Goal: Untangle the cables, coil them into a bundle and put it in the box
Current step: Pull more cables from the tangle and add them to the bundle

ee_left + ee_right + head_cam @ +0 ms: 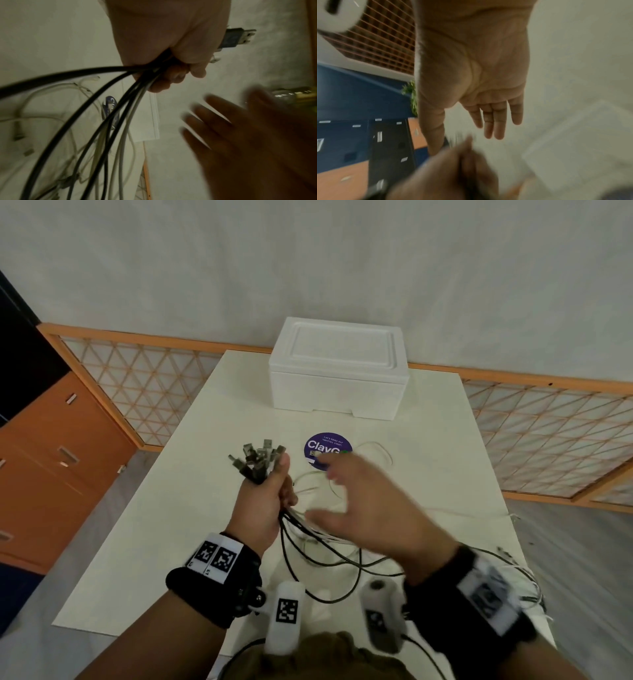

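My left hand (270,494) grips a bunch of black and white cables (325,549) just below their USB plugs (258,460), which stick up out of the fist. The loose lengths hang down and trail over the white table (144,542). In the left wrist view the same cables (106,121) fan out under the closed fingers (173,75), with one plug (238,37) behind them. My right hand (356,501) hovers blurred to the right of the bunch, fingers straight and spread, holding nothing; the right wrist view shows its open palm (481,81). The white foam box (339,368) stands shut at the table's far end.
A round purple sticker (325,448) lies on the table between the hands and the box. Thin white cable loops (373,450) lie by it and more cable ends (524,583) hang near the right edge. An orange cabinet (51,467) stands left; a lattice screen (548,440) runs behind.
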A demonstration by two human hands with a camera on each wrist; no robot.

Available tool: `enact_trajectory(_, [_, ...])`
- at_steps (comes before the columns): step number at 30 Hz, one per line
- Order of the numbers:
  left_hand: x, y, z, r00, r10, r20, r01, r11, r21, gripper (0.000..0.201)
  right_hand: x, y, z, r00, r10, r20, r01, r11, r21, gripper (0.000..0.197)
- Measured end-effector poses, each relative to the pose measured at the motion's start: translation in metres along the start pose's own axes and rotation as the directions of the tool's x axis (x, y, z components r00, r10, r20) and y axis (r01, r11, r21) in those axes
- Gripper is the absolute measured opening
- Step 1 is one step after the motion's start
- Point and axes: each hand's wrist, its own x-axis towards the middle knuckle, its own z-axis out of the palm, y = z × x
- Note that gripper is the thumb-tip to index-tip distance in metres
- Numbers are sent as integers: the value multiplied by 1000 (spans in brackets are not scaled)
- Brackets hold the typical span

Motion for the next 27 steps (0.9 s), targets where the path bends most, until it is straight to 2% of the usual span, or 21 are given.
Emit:
enact_trajectory(1, [-5,2,5,997,22,70,-24,999,27,29,6,-3,18,996,-28,89,21,997,79,69])
enact_trajectory(3, [-13,6,10,982,57,181,-76,992,98,34,14,0,50,970,20,244,-63,983,173,59])
enact_trajectory(5, [-19,11,9,972,55,229,-73,995,71,33,16,10,67,947,86,308,-123,987,102,47])
enact_trajectory(7, [-21,17,2,978,17,208,-16,1000,-7,29,13,22,72,930,95,354,-73,994,-77,30])
enact_trajectory(10, [-17,22,-27,994,-68,88,84,978,-190,38,-2,52,74,876,141,462,-69,983,-169,13])
enact_trajectory(12, [-12,21,-51,992,-122,18,122,950,-287,39,-15,79,71,886,201,417,-105,965,-242,13])
enact_trajectory(15, [-14,11,-81,983,-181,-24,161,923,-350,44,-36,116,62,918,281,279,-204,939,-276,6])
enact_trajectory(17, [-18,-2,-94,973,-228,-44,201,920,-336,45,-48,132,54,920,307,243,-233,928,-291,11])
enact_trajectory(19, [-20,-16,-100,948,-304,-91,267,918,-292,45,-56,144,52,902,342,265,-253,913,-319,27])
enact_trajectory(21, [-22,-31,-105,912,-375,-167,328,911,-250,45,-62,150,56,857,385,342,-280,906,-316,36])
enact_trajectory(24, [-26,-48,-109,848,-464,-258,410,881,-235,39,-66,154,70,773,426,471,-357,905,-233,34])
enact_trajectory(26, [-28,-52,-109,830,-483,-277,435,873,-220,37,-63,154,78,772,433,466,-380,901,-208,50])
enact_trajectory(27, [-28,-52,-109,834,-477,-277,431,877,-213,36,-59,153,79,797,437,417,-391,899,-196,53])
